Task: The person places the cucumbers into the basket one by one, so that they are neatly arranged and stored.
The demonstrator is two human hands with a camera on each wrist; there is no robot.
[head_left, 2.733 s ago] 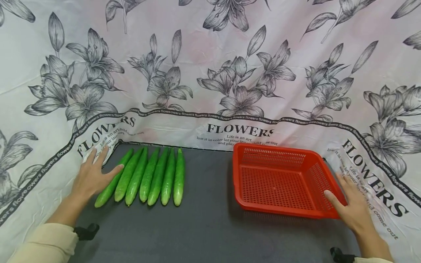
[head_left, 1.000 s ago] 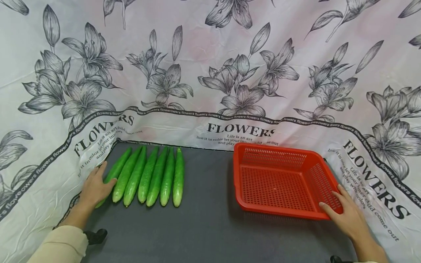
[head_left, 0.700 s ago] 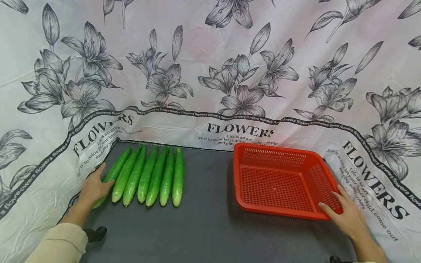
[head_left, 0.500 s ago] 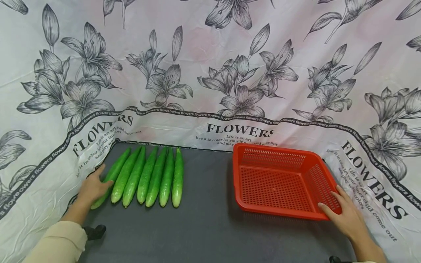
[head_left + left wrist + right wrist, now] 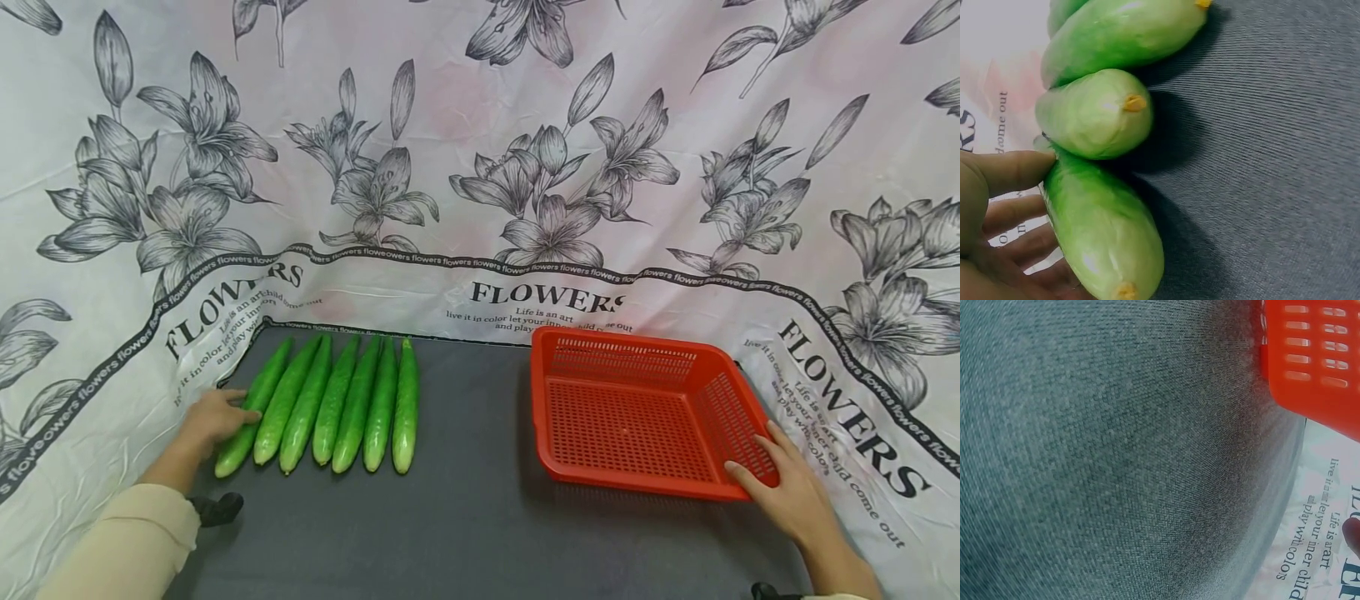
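My left hand (image 5: pixel 213 417) is at the leftmost cucumber (image 5: pixel 238 450) of a row. In the left wrist view the thumb (image 5: pixel 1019 170) lies against the top side of this cucumber (image 5: pixel 1107 231) and the fingers (image 5: pixel 1029 244) reach along its other side, pinching it. It still lies at table level beside the other cucumbers (image 5: pixel 337 408), their pale ends toward me. On the right, my right hand (image 5: pixel 795 492) grips the near right corner of a red plastic basket (image 5: pixel 637 479), thumb over the rim. Only a fingertip (image 5: pixel 1352 534) and the basket's slotted wall (image 5: pixel 1316 381) show in the right wrist view.
A grey cloth-like tabletop (image 5: pixel 465 450) spreads between the cucumbers and the basket. White flower-printed sheeting (image 5: pixel 420 292) rises behind and along both sides, bordering the table. The basket has a perforated floor with nothing lying in it.
The left hand came down from above the cucumbers onto the leftmost one, which has turned slightly in its grasp. The right hand moved inward onto the basket's corner, then stayed still.
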